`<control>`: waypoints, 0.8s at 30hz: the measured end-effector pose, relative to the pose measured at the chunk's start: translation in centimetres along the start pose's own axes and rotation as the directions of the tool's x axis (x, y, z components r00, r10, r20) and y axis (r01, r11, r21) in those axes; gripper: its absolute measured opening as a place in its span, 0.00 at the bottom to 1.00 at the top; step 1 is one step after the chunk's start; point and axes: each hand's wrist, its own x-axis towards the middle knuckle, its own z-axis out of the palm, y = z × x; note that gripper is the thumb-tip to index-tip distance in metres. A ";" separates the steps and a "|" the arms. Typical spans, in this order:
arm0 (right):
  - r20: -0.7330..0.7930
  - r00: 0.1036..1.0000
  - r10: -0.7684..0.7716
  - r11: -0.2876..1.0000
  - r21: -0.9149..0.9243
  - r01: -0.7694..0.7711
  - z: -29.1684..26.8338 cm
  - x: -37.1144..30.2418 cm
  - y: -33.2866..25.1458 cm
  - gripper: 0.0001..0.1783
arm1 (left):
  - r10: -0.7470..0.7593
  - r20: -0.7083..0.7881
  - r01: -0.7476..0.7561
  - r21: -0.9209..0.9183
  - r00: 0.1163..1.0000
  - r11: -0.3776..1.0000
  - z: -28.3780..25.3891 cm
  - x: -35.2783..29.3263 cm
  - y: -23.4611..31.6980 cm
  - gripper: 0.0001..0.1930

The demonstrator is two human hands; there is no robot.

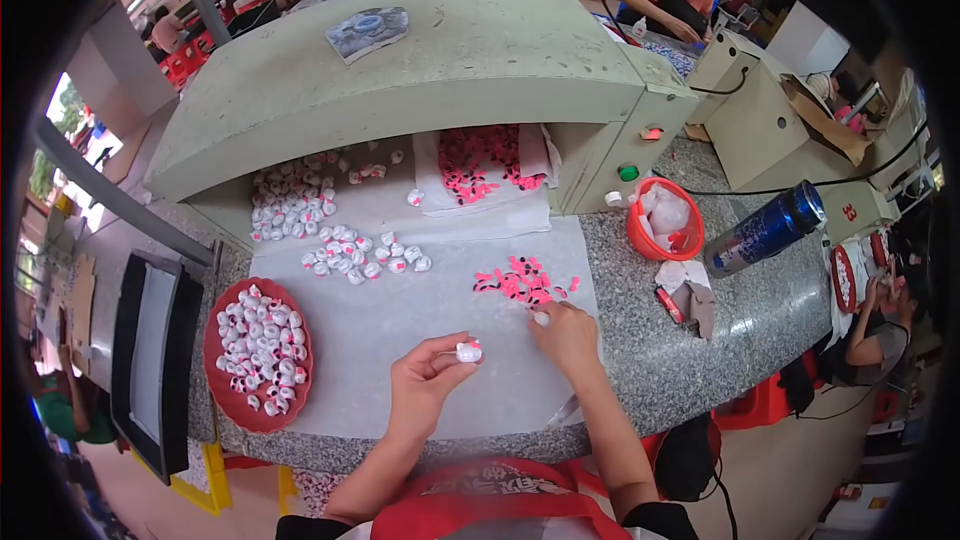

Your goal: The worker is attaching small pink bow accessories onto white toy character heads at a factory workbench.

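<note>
In my left hand (425, 380), a small white figure head (468, 351) with pink marks is pinched between thumb and fingertips. My right hand (568, 340) reaches to the near edge of a loose pile of small pink and black pieces (522, 282). Its fingers are drawn together, and a small whitish thing (541, 319) shows at their tips; I cannot tell whether it is held or worn on a finger. Both hands are over a white sheet (360, 340). Several similar white heads (352, 254) lie at the sheet's far left.
A pale green metal housing (400, 85) arches over more heads (290, 202) and pink pieces (480, 160). A red plate (272, 424) of heads stands left. On the right are a red basket (650, 248), a blue bottle (765, 230) and a red tube (669, 305). Co-workers sit beyond.
</note>
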 end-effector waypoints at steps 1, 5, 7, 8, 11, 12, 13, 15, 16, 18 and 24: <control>-0.051 0.999 -0.008 1.000 0.000 0.008 -0.2 -0.1 0.1 0.11 | 0.018 0.000 -0.018 0.025 1.000 1.000 0.0 0.1 0.1 0.17; -0.084 0.996 -0.034 0.967 0.247 0.054 -1.6 -1.5 -0.9 0.08 | 0.061 -0.060 -0.057 0.063 0.996 0.996 0.4 -0.3 -0.2 0.16; 0.015 1.000 0.007 0.705 0.709 -0.015 -2.9 -3.0 -2.6 0.06 | 0.058 -0.076 -0.051 0.090 0.995 0.995 0.1 -0.4 -0.3 0.16; 0.023 1.000 0.001 0.707 0.707 -0.017 -3.9 -3.9 -4.0 0.06 | 0.056 -0.086 -0.049 0.087 0.995 0.995 0.2 -0.6 -0.3 0.16; 0.185 0.981 -0.056 0.441 0.886 -0.142 -5.0 -5.2 -7.2 0.04 | 0.077 -0.002 -0.077 0.011 0.997 0.997 0.7 -0.5 -0.1 0.15; 0.160 0.984 -0.075 0.439 0.892 -0.111 -4.7 -5.2 -7.5 0.04 | 0.077 0.001 -0.077 0.011 0.997 0.997 0.8 -0.5 0.0 0.15; 0.134 0.986 -0.094 0.437 0.896 -0.080 -4.4 -5.1 -7.7 0.04 | 0.116 0.013 -0.116 0.010 0.993 0.993 0.8 -0.5 0.0 0.15; 0.110 0.987 -0.115 0.434 0.900 -0.050 -4.2 -5.1 -7.7 0.04 | 0.194 0.031 -0.194 0.008 0.981 0.981 0.8 -0.6 0.1 0.16; 0.138 0.987 -0.087 0.415 0.905 -0.090 -4.2 -5.1 -7.6 0.04 | 0.194 0.029 -0.195 0.008 0.980 0.981 0.8 -0.6 0.2 0.16; 0.196 0.980 -0.032 0.373 0.912 -0.171 -4.0 -5.1 -7.5 0.04 | 0.188 0.048 -0.189 0.028 0.981 0.982 0.7 -0.7 0.6 0.16; -0.006 0.999 -0.047 0.354 0.935 0.023 -2.1 -5.8 -7.6 0.05 | 0.165 0.061 -0.164 -0.008 0.984 0.986 0.7 -1.0 1.6 0.17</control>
